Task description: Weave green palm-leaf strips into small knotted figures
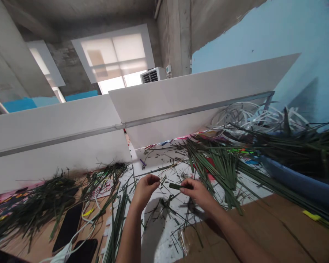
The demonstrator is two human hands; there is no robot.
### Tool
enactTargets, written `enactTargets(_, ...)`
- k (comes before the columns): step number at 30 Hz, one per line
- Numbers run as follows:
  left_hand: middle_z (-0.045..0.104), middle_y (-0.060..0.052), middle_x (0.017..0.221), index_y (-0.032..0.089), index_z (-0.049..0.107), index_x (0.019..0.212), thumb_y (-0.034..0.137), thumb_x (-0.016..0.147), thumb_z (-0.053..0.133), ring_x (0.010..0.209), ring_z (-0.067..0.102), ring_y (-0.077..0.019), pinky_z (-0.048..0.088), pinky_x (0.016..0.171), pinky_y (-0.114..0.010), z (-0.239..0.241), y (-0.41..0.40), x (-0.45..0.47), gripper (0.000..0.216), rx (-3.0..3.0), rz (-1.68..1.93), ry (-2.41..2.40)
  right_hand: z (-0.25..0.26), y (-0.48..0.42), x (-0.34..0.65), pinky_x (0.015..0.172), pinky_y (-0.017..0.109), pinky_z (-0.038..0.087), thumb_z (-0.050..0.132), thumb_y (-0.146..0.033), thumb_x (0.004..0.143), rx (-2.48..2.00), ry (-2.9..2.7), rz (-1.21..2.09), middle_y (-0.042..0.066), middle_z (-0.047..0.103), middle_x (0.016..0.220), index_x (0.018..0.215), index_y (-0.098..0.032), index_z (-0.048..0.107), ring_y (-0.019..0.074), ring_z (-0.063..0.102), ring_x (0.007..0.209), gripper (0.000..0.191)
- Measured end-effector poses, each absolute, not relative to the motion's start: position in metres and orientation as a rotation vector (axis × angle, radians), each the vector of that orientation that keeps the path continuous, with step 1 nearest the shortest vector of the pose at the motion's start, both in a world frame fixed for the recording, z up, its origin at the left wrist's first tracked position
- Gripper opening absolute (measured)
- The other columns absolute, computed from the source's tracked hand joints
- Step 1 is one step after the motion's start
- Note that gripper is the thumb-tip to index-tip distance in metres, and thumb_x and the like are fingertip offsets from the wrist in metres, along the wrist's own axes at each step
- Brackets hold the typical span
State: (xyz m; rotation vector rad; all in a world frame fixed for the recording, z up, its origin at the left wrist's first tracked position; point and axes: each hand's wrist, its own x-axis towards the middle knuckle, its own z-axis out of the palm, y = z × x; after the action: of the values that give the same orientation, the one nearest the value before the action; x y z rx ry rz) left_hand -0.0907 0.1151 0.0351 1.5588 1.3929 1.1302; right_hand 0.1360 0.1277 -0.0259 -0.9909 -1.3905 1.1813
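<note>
Green leaf strip [174,186] is the small piece between the hands, above a littered white work surface [155,235]. Nearby, from large to small: brown cardboard [249,223], a blue tub [298,182] heaped with long leaves, and a fanned leaf bundle [226,170]. The right hand [199,191] pinches one end of the strip, thumb against fingers; the left hand [147,188] is loosely curled, and whether its fingertips hold anything I cannot tell. With only one end gripped, the strip could slip or twist; dropped, it could get lost among similar leaf scraps [168,205]
</note>
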Motion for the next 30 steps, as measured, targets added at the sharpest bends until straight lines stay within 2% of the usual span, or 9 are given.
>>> enactTargets(3, 0.07, -0.003, 0.076, 0.02, 0.076, 0.078, 0.013, 0.057, 0.071, 0.072, 0.06, -0.0197, 0.043, 0.068, -0.029, 0.029, 0.109, -0.103, 0.023, 1.668, 0.94, 1.467, -0.025, 0.126, 0.135, 0.065, 0.03, 0.041, 0.073, -0.033, 0.064, -0.988, -1.379, 1.187, -0.001, 0.062, 0.068, 0.069, -0.021, 0.066, 0.0173, 0.053, 0.068, 0.015)
enactTargets(5, 0.068, 0.0, 0.072, 0.021, 0.078, 0.079, 0.007, 0.05, 0.068, 0.065, 0.056, -0.0177, 0.04, 0.061, -0.027, 0.022, 0.107, -0.106, 0.034, 1.717, 0.813, 1.505, -0.024, 0.123, 0.134, 0.062, 0.03, 0.043, 0.073, -0.031, 0.065, -0.983, -1.364, 1.216, -0.002, 0.059, 0.066, 0.078, -0.021, 0.071, 0.0166, 0.053, 0.065, 0.017)
enactTargets(7, 0.066, 0.002, 0.069, 0.023, 0.079, 0.082, 0.006, 0.049, 0.067, 0.06, 0.053, -0.0161, 0.036, 0.057, -0.026, 0.015, 0.106, -0.105, 0.04, 1.754, 0.722, 1.524, -0.023, 0.121, 0.134, 0.057, 0.028, 0.042, 0.073, -0.029, 0.065, -0.978, -1.337, 1.262, -0.003, 0.055, 0.064, 0.091, -0.022, 0.074, 0.0153, 0.051, 0.062, 0.027)
enactTargets(9, 0.063, 0.003, 0.065, 0.024, 0.079, 0.081, 0.007, 0.049, 0.067, 0.058, 0.051, -0.0154, 0.034, 0.056, -0.025, 0.009, 0.107, -0.102, 0.038, 1.787, 0.666, 1.531, -0.023, 0.12, 0.133, 0.055, 0.027, 0.042, 0.074, -0.028, 0.065, -0.975, -1.318, 1.304, -0.003, 0.055, 0.065, 0.096, -0.022, 0.076, 0.015, 0.051, 0.061, 0.032)
enactTargets(11, 0.061, 0.003, 0.061, 0.023, 0.077, 0.072, 0.006, 0.05, 0.065, 0.057, 0.05, -0.0154, 0.033, 0.056, -0.025, 0.006, 0.109, -0.099, 0.03, 1.813, 0.642, 1.535, -0.023, 0.12, 0.133, 0.057, 0.028, 0.044, 0.074, -0.029, 0.066, -0.969, -1.32, 1.313, 0.0, 0.06, 0.07, 0.092, -0.021, 0.077, 0.0161, 0.054, 0.066, 0.027)
enactTargets(14, 0.061, 0.002, 0.061, 0.021, 0.071, 0.063, 0.006, 0.053, 0.061, 0.059, 0.05, -0.0158, 0.033, 0.058, -0.026, 0.01, 0.11, -0.097, 0.021, 1.83, 0.665, 1.524, -0.022, 0.121, 0.133, 0.061, 0.03, 0.045, 0.074, -0.029, 0.067, -0.96, -1.331, 1.317, 0.001, 0.064, 0.071, 0.088, -0.02, 0.078, 0.0165, 0.055, 0.067, 0.023)
enactTargets(23, 0.065, -0.001, 0.073, 0.02, 0.065, 0.076, 0.02, 0.07, 0.066, 0.072, 0.057, -0.017, 0.042, 0.068, -0.026, 0.041, 0.107, -0.09, 0.007, 1.755, 0.939, 1.31, 0.005, 0.109, 0.135, 0.076, 0.036, 0.047, 0.077, -0.037, 0.067, -0.894, -1.315, 1.342, 0.003, 0.072, 0.082, 0.089, -0.021, 0.079, 0.021, 0.06, 0.078, 0.026)
enactTargets(27, 0.064, -0.001, 0.071, 0.019, 0.065, 0.076, 0.025, 0.068, 0.072, 0.068, 0.056, -0.0161, 0.041, 0.066, -0.027, 0.049, 0.105, -0.091, 0.012, 1.564, 1.078, 1.22, 0.012, 0.103, 0.132, 0.078, 0.036, 0.047, 0.076, -0.037, 0.067, -0.892, -1.327, 1.345, 0.004, 0.073, 0.083, 0.089, -0.021, 0.079, 0.0213, 0.06, 0.079, 0.028)
enactTargets(30, 0.062, 0.0, 0.068, 0.018, 0.068, 0.08, 0.022, 0.066, 0.069, 0.064, 0.053, -0.0152, 0.04, 0.062, -0.027, 0.052, 0.103, -0.092, 0.014, 1.486, 1.06, 1.246, 0.009, 0.102, 0.13, 0.076, 0.035, 0.047, 0.074, -0.038, 0.07, -0.894, -1.32, 1.343, 0.004, 0.073, 0.085, 0.091, -0.021, 0.078, 0.0214, 0.06, 0.079, 0.027)
